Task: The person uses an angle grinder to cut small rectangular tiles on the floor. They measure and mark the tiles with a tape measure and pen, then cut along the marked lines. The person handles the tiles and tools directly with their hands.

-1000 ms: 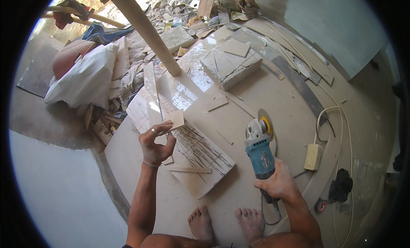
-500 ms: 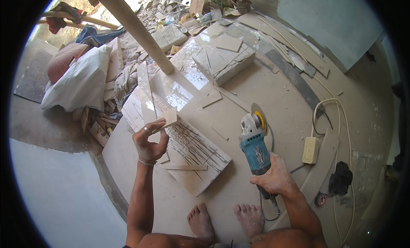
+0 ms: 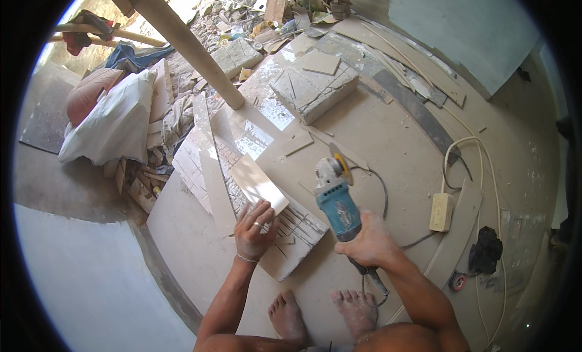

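Observation:
My left hand [image 3: 257,229], with a ring and a bracelet on it, grips the near end of a small cream tile piece [image 3: 257,181], fingertips on top. The tile piece lies over a pale block [image 3: 303,223] scored with many dark cuts. My right hand [image 3: 374,238] is wrapped round the body of a teal angle grinder [image 3: 339,209]. The grinder's yellow-backed disc [image 3: 342,165] stands to the right of the tile piece, apart from it. A long tile strip [image 3: 211,164] lies on the block's left part.
A second scored block [image 3: 318,91] bears a tile offcut [image 3: 321,62]. A wooden post [image 3: 194,55] stands at the far left, by rubble and a white sack [image 3: 112,121]. At right are a socket box [image 3: 441,212] with cords and a black bundle [image 3: 485,250]. My bare feet are near the block.
My left hand has moved right and nearer, turning the tile piece so its broad face shows over the block. The grinder has moved left toward it, with its head tilted.

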A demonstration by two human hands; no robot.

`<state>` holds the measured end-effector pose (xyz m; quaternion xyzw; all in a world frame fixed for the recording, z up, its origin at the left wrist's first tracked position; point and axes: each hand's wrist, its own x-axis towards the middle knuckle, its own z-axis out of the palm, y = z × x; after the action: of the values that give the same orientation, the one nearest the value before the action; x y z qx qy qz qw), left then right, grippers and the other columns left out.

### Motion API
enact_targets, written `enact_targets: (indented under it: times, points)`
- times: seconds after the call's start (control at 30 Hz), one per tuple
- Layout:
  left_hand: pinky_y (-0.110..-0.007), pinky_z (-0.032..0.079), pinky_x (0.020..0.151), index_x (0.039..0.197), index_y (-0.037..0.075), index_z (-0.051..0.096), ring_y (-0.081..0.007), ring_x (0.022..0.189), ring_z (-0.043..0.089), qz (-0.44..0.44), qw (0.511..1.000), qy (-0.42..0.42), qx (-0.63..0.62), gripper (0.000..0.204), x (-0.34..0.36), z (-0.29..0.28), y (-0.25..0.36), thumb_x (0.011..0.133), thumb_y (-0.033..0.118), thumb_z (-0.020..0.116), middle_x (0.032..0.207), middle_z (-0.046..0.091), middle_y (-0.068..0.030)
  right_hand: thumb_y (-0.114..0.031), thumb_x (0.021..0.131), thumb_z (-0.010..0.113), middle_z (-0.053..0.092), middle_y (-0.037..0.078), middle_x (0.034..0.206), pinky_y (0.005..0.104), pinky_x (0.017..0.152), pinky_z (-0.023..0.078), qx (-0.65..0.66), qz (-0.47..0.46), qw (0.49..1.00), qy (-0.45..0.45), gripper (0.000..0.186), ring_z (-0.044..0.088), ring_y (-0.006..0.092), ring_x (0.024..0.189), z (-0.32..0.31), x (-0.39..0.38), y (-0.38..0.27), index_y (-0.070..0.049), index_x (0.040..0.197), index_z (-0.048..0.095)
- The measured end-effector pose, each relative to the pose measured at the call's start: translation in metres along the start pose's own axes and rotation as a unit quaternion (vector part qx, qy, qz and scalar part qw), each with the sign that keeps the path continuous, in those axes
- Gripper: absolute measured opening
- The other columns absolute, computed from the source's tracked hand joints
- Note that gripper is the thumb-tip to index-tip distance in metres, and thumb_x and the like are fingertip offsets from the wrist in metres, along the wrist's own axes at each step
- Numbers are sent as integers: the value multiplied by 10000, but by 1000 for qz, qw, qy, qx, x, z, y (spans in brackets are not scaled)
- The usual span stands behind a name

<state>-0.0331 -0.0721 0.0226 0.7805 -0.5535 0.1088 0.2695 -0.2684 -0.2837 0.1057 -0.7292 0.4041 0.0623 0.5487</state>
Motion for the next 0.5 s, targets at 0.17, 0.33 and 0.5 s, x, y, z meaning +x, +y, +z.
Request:
enact_targets:
  times: [0.17, 0.33, 0.5]
  points:
    - [-528, 544, 1130, 1120, 41, 784, -337, 1258, 725, -34, 997, -22, -62, 309, -10, 14, -3, 833, 57, 897, 1299, 769, -128, -235, 681, 859, 754, 283, 1012, 439, 920, 602, -32, -25, 999, -30, 586, 759, 421, 985, 34, 29, -19, 94, 1131, 679]
    - [-506, 492, 1188, 1300, 9, 730, -380, 1384, 629, -86, 993, -59, -49, 518, -14, 4, -10, 819, 105, 899, 1458, 676, -182, -241, 685, 824, 737, 353, 1075, 438, 983, 604, -33, -23, 996, -82, 629, 746, 465, 1089, 68, 48, -35, 147, 1148, 649]
    - [-478, 403, 1262, 1451, -28, 636, -423, 1494, 524, -138, 984, -87, -65, 746, -18, -1, -24, 764, 135, 877, 1604, 553, -230, -178, 693, 827, 725, 366, 1137, 452, 1008, 601, -18, 6, 992, -126, 648, 734, 473, 1138, 86, 58, -43, 160, 1199, 603]
